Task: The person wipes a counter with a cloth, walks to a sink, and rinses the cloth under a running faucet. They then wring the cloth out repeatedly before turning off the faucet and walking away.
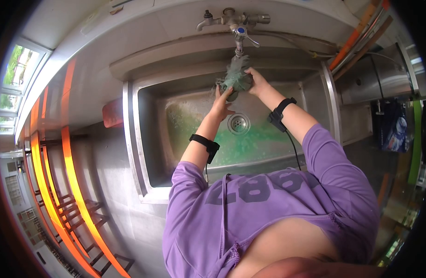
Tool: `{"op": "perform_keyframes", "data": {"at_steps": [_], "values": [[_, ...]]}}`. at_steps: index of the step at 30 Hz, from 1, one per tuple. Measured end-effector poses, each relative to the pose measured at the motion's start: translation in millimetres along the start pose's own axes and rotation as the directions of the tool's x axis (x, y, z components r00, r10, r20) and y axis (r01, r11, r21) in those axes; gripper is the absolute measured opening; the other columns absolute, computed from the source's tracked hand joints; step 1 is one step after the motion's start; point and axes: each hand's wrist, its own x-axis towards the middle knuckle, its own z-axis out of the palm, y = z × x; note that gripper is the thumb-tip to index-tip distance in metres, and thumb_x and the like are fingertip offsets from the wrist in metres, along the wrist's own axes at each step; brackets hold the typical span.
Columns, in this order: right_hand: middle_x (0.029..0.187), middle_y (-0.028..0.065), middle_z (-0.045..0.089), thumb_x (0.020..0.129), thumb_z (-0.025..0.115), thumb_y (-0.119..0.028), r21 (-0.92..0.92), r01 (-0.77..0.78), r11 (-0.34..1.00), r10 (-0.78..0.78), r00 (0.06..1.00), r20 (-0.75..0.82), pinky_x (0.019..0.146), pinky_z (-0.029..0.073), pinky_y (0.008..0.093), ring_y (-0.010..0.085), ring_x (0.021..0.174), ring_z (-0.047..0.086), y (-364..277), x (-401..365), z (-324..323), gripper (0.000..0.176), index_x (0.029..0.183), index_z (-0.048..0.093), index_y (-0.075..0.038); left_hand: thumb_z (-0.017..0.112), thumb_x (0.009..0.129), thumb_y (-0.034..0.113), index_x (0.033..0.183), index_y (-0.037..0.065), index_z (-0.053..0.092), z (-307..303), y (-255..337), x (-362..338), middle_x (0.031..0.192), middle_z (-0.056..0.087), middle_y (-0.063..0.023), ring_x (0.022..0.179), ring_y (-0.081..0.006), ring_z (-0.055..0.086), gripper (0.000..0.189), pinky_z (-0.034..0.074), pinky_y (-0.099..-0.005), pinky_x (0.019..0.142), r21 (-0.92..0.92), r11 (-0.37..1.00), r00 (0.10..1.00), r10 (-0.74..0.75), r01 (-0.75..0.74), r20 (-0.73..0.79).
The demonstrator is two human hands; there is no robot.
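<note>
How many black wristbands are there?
2. The left band is on the left wrist, the right band on the right wrist, both above the sink. Both arms reach to the cloth.

— What can't you make out at the sink (129,139)?
— The mouth of the tap (239,32) is buried in the cloth (236,79). The right hand (258,84) has its fingertips out of sight behind it. Whether the left hand (221,104) grips the cloth or only touches it, I can't tell.
— And right of the sink?
— A packet (394,129), print too small to read.
— Left of it?
— A red thing (112,113), too blurred to name. Below the sink, the hoodie (268,208) is cut by the edge, its number creased.
</note>
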Motion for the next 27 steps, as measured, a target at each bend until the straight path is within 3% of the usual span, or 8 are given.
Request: {"op": "perform_keyframes", "data": {"at_steps": [1,4,11,14,17,20,23,27], "values": [[0.100,0.0122,0.057,0.073,0.050,-0.015,0.030,0.010,0.999,-0.010,1.000,0.009,0.092,0.041,0.0418,0.0273,0.097,0.056,0,-1,1,0.034,0.104,0.050,-0.002,0.061,0.077,0.040,0.135,0.022,0.023,3,3,-5,0.117,0.046,-0.0099,0.107,-0.0323,0.050,0.073,0.046,-0.0414,0.080,-0.105,0.989,0.994,-0.106,0.106,0.011],[0.095,0.0107,0.058,0.069,0.051,-0.011,0.061,-0.018,0.998,0.011,0.994,0.112,0.087,0.044,0.0415,0.0264,0.091,0.057,-2,-1,0,0.028,0.096,0.051,-0.003,0.051,0.086,0.021,0.129,0.022,0.027,-11,-4,20,0.121,0.045,-0.0143,0.106,-0.0333,0.051,0.050,0.048,-0.0410,0.082,-0.398,0.894,0.876,0.013,0.206,0.482],[0.091,0.0069,0.058,0.065,0.049,-0.010,-0.406,0.006,0.914,-0.015,1.000,-0.020,0.077,0.046,0.0391,0.0229,0.081,0.057,-14,14,-21,0.020,0.084,0.050,-0.008,0.058,0.072,-0.008,0.120,0.017,0.033,-24,6,12,0.111,0.048,-0.0078,0.096,-0.0244,0.055,0.060,0.050,-0.0380,0.075,-0.246,0.954,0.962,0.216,-0.172,0.167],[0.093,0.0063,0.058,0.069,0.054,-0.013,-0.344,-0.047,0.938,0.086,0.992,0.097,0.077,0.047,0.0380,0.0217,0.086,0.058,-15,3,-4,0.020,0.089,0.052,-0.010,0.057,0.075,-0.007,0.120,0.018,0.033,-23,6,10,0.116,0.046,-0.0060,0.099,-0.0225,0.053,0.058,0.049,-0.0377,0.079,-0.145,0.969,0.960,0.224,-0.201,0.168],[0.112,0.0058,0.053,0.074,0.058,-0.023,-0.293,-0.050,0.955,0.093,0.986,0.135,0.088,0.040,0.0403,0.0229,0.103,0.051,-14,-9,13,0.037,0.108,0.049,-0.011,0.057,0.074,-0.007,0.124,0.021,0.030,-15,7,4,0.115,0.045,-0.0039,0.100,-0.0202,0.051,0.063,0.049,-0.0401,0.080,-0.014,0.976,0.966,0.218,-0.218,0.141],[0.113,0.0059,0.053,0.075,0.062,-0.033,-0.385,0.129,0.914,-0.154,0.987,-0.034,0.092,0.038,0.0407,0.0225,0.106,0.050,-1,-1,19,0.044,0.110,0.049,-0.010,0.055,0.074,-0.008,0.132,0.025,0.023,-13,3,7,0.120,0.041,-0.0051,0.104,-0.0219,0.048,0.073,0.048,-0.0434,0.082,0.075,0.967,0.962,0.229,-0.242,0.151],[0.110,0.0074,0.054,0.074,0.060,-0.027,-0.366,0.070,0.928,-0.103,0.992,-0.072,0.094,0.036,0.0411,0.0238,0.105,0.050,-4,6,12,0.039,0.106,0.050,-0.008,0.054,0.075,-0.006,0.137,0.029,0.012,-11,2,5,0.128,0.033,-0.0078,0.110,-0.0269,0.044,0.082,0.044,-0.0506,0.084,-0.031,0.967,0.939,0.252,-0.252,0.236],[0.107,0.0113,0.055,0.073,0.049,-0.017,-0.031,0.016,0.999,-0.022,0.983,-0.183,0.096,0.035,0.0423,0.0270,0.103,0.051,-8,10,5,0.029,0.099,0.051,-0.005,0.056,0.077,0.002,0.137,0.035,0.004,-15,3,7,0.135,0.024,-0.0105,0.115,-0.0336,0.039,0.085,0.037,-0.0597,0.088,-0.343,0.926,0.945,0.240,-0.155,0.221]]}}
